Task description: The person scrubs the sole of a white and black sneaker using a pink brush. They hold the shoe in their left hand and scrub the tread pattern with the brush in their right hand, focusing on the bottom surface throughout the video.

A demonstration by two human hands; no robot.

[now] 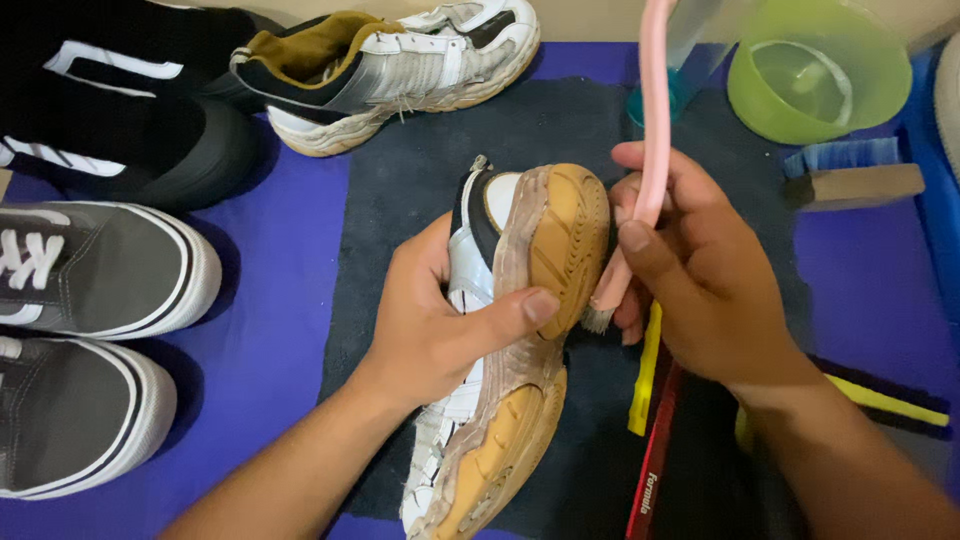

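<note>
The right hand (700, 290) is clamped on a pink brush (640, 180), its bristles against the tan sole edge of a white sneaker (510, 330). The left hand (440, 320) grips that sneaker, tilted sole-up over a dark mat (420, 180). The sole looks grimy, so scrubbing seems far from finished. Its partner shoe (400, 60) lies beyond; a green bowl (820, 70) stands nearby.

Shoes (95, 265) crowd left; bowl (818, 68), brush (852, 180) block upper right; mat (420, 170) centre open.
</note>
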